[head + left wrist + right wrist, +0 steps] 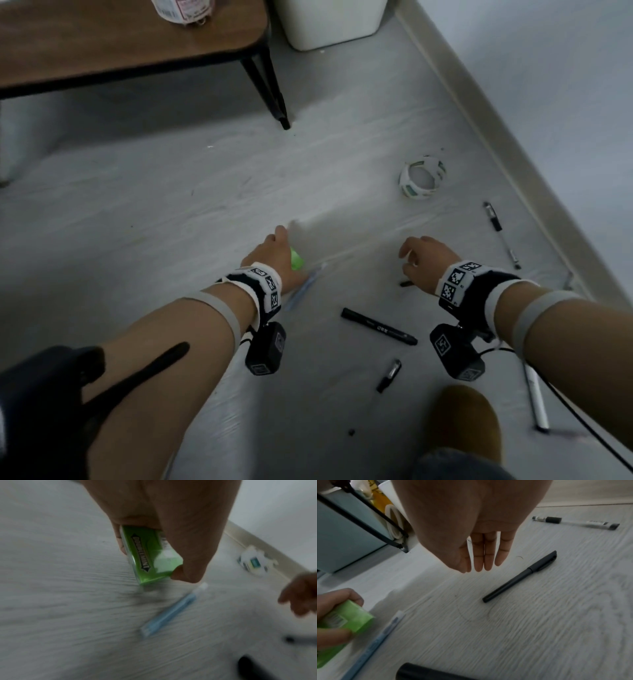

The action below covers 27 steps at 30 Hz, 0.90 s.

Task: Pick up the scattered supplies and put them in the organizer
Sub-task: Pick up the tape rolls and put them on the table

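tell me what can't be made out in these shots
- Left hand, head view: its back covers most of the green Doublemint pack.
- Right hand, right wrist view: a small white thing shows between the fingers; what it is cannot be told.
- Blue pen, left wrist view: motion blur hides any print.
- Tape roll, head view: pattern too small to read.
- Organizer: not identifiable in any view.

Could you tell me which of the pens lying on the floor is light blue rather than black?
The blue pen with the white tip, lying just beside the left hand; the other pens on the floor are black or clear-barrelled.
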{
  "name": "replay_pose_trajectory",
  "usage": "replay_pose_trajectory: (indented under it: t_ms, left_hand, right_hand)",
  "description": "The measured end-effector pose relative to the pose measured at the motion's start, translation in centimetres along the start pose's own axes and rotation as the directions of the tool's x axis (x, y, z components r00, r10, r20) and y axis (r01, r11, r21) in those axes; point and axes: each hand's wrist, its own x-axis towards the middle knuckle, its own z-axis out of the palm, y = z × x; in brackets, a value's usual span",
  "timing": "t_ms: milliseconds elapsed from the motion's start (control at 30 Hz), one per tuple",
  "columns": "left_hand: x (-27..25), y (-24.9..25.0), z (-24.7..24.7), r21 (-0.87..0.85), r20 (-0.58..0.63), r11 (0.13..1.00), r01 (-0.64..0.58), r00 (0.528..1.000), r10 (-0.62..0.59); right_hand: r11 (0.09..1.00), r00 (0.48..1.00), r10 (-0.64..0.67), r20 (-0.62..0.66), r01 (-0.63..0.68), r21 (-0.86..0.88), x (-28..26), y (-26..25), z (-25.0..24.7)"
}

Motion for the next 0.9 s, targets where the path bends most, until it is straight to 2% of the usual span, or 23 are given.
replay_pose_trajectory:
  t_ms: [67,133,200,267,333,433,567,667,733,833,900]
  left_hand:
    - [0.3,0.2,-0.2,-0.130,0.011,0.991,-0.001,1.000,0.003]
    - [0.4,0.5,-0.1,-0.076,0.070,0.995,-0.057,0.996,0.062]
    - [0.4,0.8,0.1,-0.041,0.085,0.994,-0.100,0.991,0.103]
    - [0.5,1.1,0.3,-0.146,0.037,0.985,-0.090,0.995,0.096]
    - [0.8,1.3,0.1,-0.280,-0.044,0.958,-0.060,0.998,0.050]
    - [1.4,1.5,-0.1,-0.495,-0.124,0.867,-0.051,0.992,-0.012]
    - [1.5,2.1,-0.3,-0.680,-0.085,0.733,-0.011,0.994,-0.064]
    - [1.2,3.4,-1.0,-0.768,-0.023,0.640,0.018,0.998,-0.055]
    - [1.1,4.4,-1.5,-0.847,0.037,0.529,0.060,0.998,-0.054]
    - [1.1,5.6,-2.2,-0.954,0.109,0.282,0.103,0.994,0.003]
    - [1.0,6.0,-3.0,-0.979,0.106,0.176,0.099,0.994,0.031]
  right_hand:
    - [1.000,0.999,-0.016,-0.032,0.017,0.022,0.0,0.1,0.1]
    - [0.999,0.996,-0.004,-0.090,0.008,0.051,0.3,0.3,-0.2]
    - [0.995,0.980,0.015,-0.200,0.004,0.095,1.1,0.6,-1.3]
    - [0.990,0.960,0.029,-0.277,0.011,0.140,2.4,0.8,-2.8]
    - [0.990,0.966,0.043,-0.254,-0.007,0.139,4.2,1.0,-4.5]
    - [0.998,0.991,0.042,-0.129,-0.034,0.061,6.8,1.0,-5.6]
    - [0.993,0.988,0.114,-0.105,-0.116,-0.008,7.5,-0.3,-5.1]
    - [0.999,0.975,-0.024,-0.221,0.033,0.035,6.1,-2.1,-4.1]
    - [0.978,0.947,-0.127,-0.295,0.169,0.121,5.1,-3.7,-3.4]
    - [0.879,0.854,-0.370,-0.367,0.449,0.159,3.4,-6.5,-3.1]
    - [0.816,0.797,-0.468,-0.381,0.555,0.158,2.4,-8.3,-3.3]
